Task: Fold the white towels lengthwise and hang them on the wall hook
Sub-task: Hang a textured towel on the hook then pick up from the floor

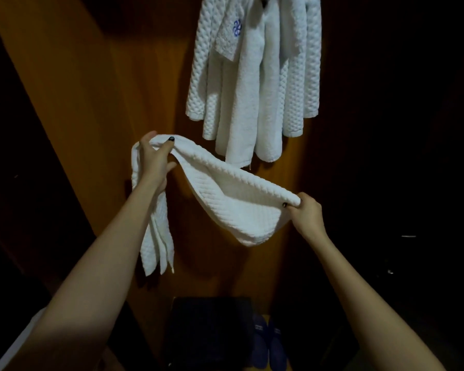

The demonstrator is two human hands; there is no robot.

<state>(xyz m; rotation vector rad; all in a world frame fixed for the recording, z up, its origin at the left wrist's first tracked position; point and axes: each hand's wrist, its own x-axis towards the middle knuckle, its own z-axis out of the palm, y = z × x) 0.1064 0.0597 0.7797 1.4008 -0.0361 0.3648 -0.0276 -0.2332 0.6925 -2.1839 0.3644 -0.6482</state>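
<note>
between both hands, in front of the orange wooden panel (91, 108), a white waffle-textured towel (233, 202) sags. the left hand (156, 159) pinches its bunched edge, and one end dangles below that hand. the right hand (307, 212) grips the other corner. white towels (252, 84) hanging above show a blue flower emblem (236, 28).

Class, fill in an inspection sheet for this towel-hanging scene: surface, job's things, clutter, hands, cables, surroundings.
Surface: wooden wall panel, orange-brown.
Job's things: held towel sags between both hands, one end dangling below the left; hung towels drape above it.
Clutter: dark box and blue slippers on the floor.
Grippers: left hand grips the towel's bunched part; right hand pinches its other end.
Cables: nothing seen.
Surroundings: dim; right side too dark to tell.
</note>
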